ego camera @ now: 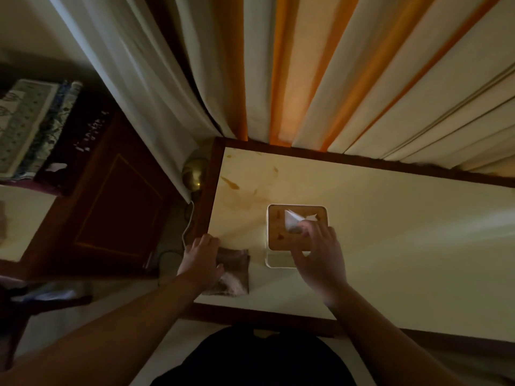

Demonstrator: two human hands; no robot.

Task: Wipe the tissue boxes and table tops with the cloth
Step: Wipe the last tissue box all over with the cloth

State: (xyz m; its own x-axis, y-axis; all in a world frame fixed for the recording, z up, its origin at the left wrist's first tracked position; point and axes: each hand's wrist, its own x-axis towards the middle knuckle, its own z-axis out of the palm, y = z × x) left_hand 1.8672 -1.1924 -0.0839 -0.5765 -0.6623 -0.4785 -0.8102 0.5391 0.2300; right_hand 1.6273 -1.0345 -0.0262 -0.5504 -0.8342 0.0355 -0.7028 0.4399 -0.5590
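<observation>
A white tissue box [281, 229] with a wooden lid stands on the cream table top [390, 246], a white tissue poking out of its slot. My right hand [320, 257] lies over the box's near right corner, fingers spread across the lid. A folded brown cloth [234, 271] sits on the table's near left corner. My left hand [202, 260] rests flat on the cloth's left side. Brown stains [239, 190] mark the table's far left part.
Cream and orange curtains [306, 79] hang right behind the table. A dark wooden cabinet [111, 207] stands to the left with folded fabrics [30, 126] beside it. A brass lamp base [195, 174] and a cable sit in the gap between.
</observation>
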